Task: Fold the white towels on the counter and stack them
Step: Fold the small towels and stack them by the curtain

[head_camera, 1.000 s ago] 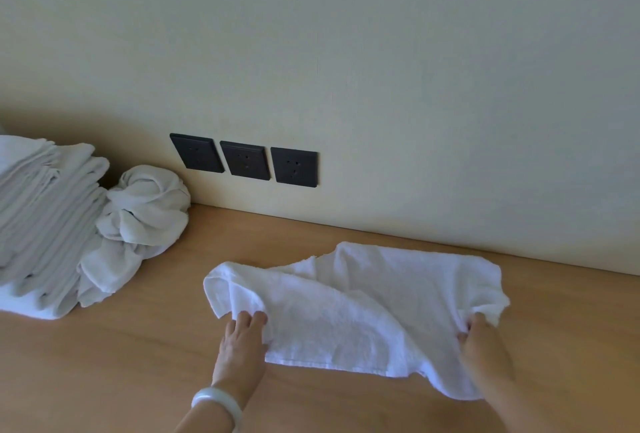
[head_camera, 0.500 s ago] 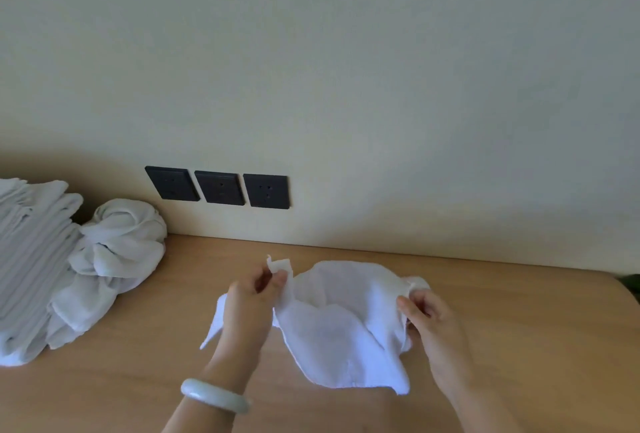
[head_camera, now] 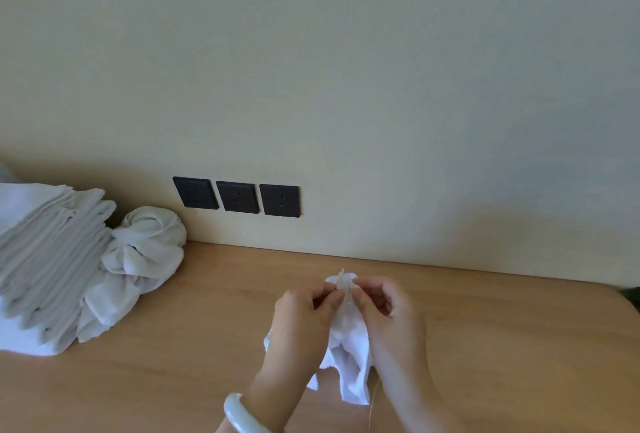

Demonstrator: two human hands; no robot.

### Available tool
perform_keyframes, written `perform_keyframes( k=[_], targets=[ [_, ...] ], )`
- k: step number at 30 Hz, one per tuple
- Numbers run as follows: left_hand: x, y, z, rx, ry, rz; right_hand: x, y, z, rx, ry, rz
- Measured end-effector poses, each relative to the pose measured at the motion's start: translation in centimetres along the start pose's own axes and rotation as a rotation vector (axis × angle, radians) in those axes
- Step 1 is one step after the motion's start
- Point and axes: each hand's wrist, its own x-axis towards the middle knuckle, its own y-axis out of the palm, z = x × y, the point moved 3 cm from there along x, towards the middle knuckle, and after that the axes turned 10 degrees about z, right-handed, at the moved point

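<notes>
Both hands are up at mid-worktop, near the front edge, and meet fingertip to fingertip. The left hand (head_camera: 301,315) has thumb and curled fingers pinching the top corners of a white towel (head_camera: 348,360). The right hand (head_camera: 391,315) does the same from the other side, so both pinch the same bunched top edge. The towel hangs down from that pinch toward the person. Its long axis runs from the pinch point toward the near edge. The lower end drapes onto the worktop (head_camera: 173,373) between the wrists. It looks doubled over, but the layer count is not clear.

A stack (head_camera: 45,259) of folded white towels sits at the left edge of the worktop, against the wall (head_camera: 346,69). A crumpled towel (head_camera: 145,252) leans on the stack's right side, touching it, unfolded. Three dark sockets (head_camera: 237,197) are on the wall just above the back edge. There is a pale bracelet (head_camera: 239,412) on the left wrist.

Judgement: this is mid-fold, with the corners matched, and the next move is likely to lay the towel flat and fold it again. The key relation is that the towel is below and toward the person from the hands, while the stack lies well apart to the left. The left hand is the nearer one for placing there. One loose towel is left to do.
</notes>
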Motion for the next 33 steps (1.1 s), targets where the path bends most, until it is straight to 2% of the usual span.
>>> perform_keyframes(
  k=[4,8,12,15,19,22,24,26,29,33],
  targets=[
    [-0.5,-0.8,-0.6,-0.01,0.054,-0.056,-0.2,0.7,0.5,-0.047,-0.035,0.012],
    [-0.7,-1.1,-1.3,0.113,0.155,-0.066,-0.1,0.6,0.9,-0.002,-0.026,0.067],
    [-0.5,-1.5,-1.4,0.241,0.268,-0.095,0.5,-0.3,1.3,0.086,0.049,0.193],
    [-0.4,-1.8,-1.8,0.293,0.343,-0.045,0.7,-0.4,1.6,0.168,0.123,0.265],
    [-0.3,-2.1,-2.3,0.323,0.38,0.035,1.1,-0.7,1.8,0.003,0.092,0.255],
    [-0.3,-2.1,-2.8,0.265,0.385,0.014,1.8,-1.1,3.3,-0.205,-0.1,0.194],
    [0.3,-2.2,-2.3,0.28,0.326,-0.029,2.3,-1.5,4.8,-0.271,-0.267,0.14],
    [1.2,-2.3,-1.1,0.341,0.216,-0.052,2.8,-2.1,5.8,-0.231,-0.328,0.1],
    [1.7,-3.3,1.4,0.38,-0.017,-0.038,3.9,-3.7,6.2,-0.085,-0.293,0.035],
    [1.3,-5.8,6.2,0.426,-0.363,0.026,5.3,-7.9,4.7,0.13,-0.248,-0.139]
  ],
)
